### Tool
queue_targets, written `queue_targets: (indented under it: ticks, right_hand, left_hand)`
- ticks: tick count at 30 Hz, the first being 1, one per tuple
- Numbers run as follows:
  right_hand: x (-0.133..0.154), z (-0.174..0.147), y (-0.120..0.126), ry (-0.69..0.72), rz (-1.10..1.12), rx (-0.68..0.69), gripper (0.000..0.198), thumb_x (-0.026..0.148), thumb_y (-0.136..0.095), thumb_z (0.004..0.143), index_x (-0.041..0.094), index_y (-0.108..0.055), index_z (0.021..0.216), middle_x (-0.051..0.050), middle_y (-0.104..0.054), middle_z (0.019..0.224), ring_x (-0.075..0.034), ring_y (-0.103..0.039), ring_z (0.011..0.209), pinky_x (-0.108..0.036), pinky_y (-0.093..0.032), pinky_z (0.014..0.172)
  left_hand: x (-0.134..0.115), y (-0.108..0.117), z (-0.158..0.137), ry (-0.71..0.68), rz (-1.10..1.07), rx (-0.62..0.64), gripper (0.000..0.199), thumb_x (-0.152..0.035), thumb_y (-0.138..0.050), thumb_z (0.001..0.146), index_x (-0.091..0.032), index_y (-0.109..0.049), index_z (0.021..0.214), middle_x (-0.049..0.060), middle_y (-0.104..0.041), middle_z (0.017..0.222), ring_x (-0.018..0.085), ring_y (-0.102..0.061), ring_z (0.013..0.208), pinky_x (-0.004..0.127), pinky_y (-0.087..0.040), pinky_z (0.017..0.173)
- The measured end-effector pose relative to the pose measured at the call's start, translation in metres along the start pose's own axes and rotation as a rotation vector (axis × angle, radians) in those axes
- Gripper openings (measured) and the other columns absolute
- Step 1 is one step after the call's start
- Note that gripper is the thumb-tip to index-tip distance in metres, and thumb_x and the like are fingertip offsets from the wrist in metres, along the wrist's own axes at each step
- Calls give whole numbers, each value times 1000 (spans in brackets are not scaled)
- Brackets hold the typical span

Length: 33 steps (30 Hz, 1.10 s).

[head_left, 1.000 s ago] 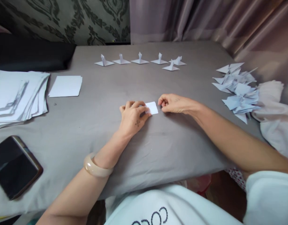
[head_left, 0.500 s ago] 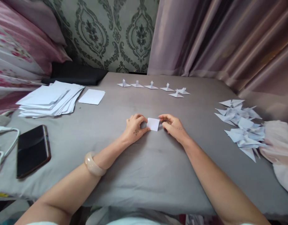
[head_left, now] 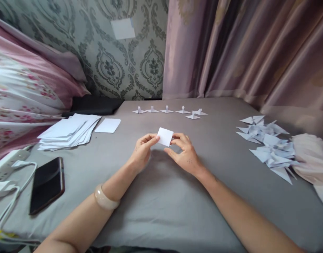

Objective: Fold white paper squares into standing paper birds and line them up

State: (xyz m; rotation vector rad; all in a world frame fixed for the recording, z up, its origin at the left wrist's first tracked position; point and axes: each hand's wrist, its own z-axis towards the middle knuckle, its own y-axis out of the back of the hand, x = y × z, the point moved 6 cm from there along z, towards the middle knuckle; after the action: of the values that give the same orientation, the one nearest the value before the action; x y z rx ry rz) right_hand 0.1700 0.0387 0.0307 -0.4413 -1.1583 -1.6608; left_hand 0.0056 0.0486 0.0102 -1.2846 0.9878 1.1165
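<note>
A small folded white paper square [head_left: 165, 136] is tilted up above the grey cloth in the middle of the head view. My left hand [head_left: 142, 151] pinches its left edge between thumb and fingers. At the paper's right edge, my right hand [head_left: 186, 154] has its fingertips against or just behind the sheet, partly hidden by it. The right thumb stands apart, below the paper and not on it. Beyond my hands, several small folded paper figures [head_left: 166, 109] stand in a row with upright middles and flat pointed sides.
To the left lie a stack of white paper [head_left: 69, 131], a single pile of squares [head_left: 108, 125], a phone [head_left: 47, 186] and a power strip [head_left: 12, 163] with cables. A heap of folded paper cranes [head_left: 272, 140] lies right, beside a pale cloth [head_left: 310, 158].
The paper square has come up from the cloth and turned, with my left hand holding it. My right hand has moved in to its right edge. The head view has tilted upward.
</note>
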Motion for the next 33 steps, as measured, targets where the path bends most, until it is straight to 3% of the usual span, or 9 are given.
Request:
queue_targets:
  ticks: [2, 5, 14, 17, 21, 23, 26, 29, 33]
  right_hand:
    - [0, 0, 1, -56, 98, -39, 12, 34, -61, 83, 23, -65, 82, -4, -67, 88, -18, -61, 84, -35, -47, 84]
    - [-6, 0, 1, -175, 236, -65, 17, 38, -59, 85, 21, -64, 83, 0, -64, 70, -14, -57, 64, -28, -46, 64]
    - [-21, 2, 4, -379, 514, -63, 25, 43, -62, 77, 20, -64, 83, 0, -64, 70, -14, -58, 62, -27, -46, 60]
    - [-32, 4, 5, -339, 411, -72, 21, 37, -63, 75, 20, -65, 88, -3, -67, 82, -16, -61, 73, -29, -49, 68]
    - [-37, 5, 14, -154, 39, -156, 29, 16, -55, 74, 23, -65, 100, -7, -62, 107, -19, -59, 97, -34, -48, 83]
    - [-37, 4, 14, -122, -59, -123, 41, 10, -49, 72, 24, -63, 108, -8, -59, 113, -20, -58, 102, -35, -48, 87]
    - [-30, -2, 3, -71, -131, 92, 44, 7, -48, 71, 25, -62, 108, -6, -58, 113, -20, -55, 108, -35, -46, 92]
    - [-24, -10, -11, -42, -214, 286, 44, 8, -51, 69, 25, -63, 108, -6, -58, 114, -22, -53, 110, -37, -44, 96]
    - [-27, -10, -17, -43, -272, 286, 34, 15, -55, 76, 25, -63, 108, -7, -59, 112, -23, -53, 106, -39, -44, 95]
  left_hand:
    - [2, -7, -3, 56, -84, 23, 19, -36, -76, 73, -18, -68, 75, 1, -68, 79, 13, -60, 80, 26, -44, 81]
    - [1, -17, -4, 100, -120, 83, 20, -34, -80, 70, -17, -70, 76, 0, -69, 77, 11, -59, 72, 24, -45, 75]
    - [5, -36, 10, 228, -120, 197, 24, -37, -79, 71, -15, -71, 79, 4, -69, 79, 14, -62, 72, 29, -49, 73]
    - [2, -31, 16, 62, 90, 192, 20, -37, -76, 74, -18, -72, 82, 5, -70, 88, 17, -62, 81, 31, -48, 81]
    - [-14, -22, 14, -441, 717, 139, 9, -32, -69, 80, -24, -74, 82, 6, -66, 100, 21, -53, 99, 37, -44, 91]
    - [-12, -21, 10, -591, 991, 184, 11, -29, -63, 85, -26, -74, 85, 6, -65, 97, 22, -51, 96, 37, -44, 89]
    - [1, -19, 4, -598, 1187, 359, 20, -20, -54, 89, -24, -73, 94, 8, -63, 97, 21, -52, 92, 35, -47, 84]
    - [9, -11, -1, -494, 1215, 421, 25, -11, -52, 84, -21, -70, 99, 8, -64, 102, 22, -55, 95, 35, -48, 84]
    - [10, -3, -5, -419, 1186, 357, 18, -14, -57, 81, -19, -67, 96, 8, -65, 105, 22, -57, 95, 37, -49, 84]
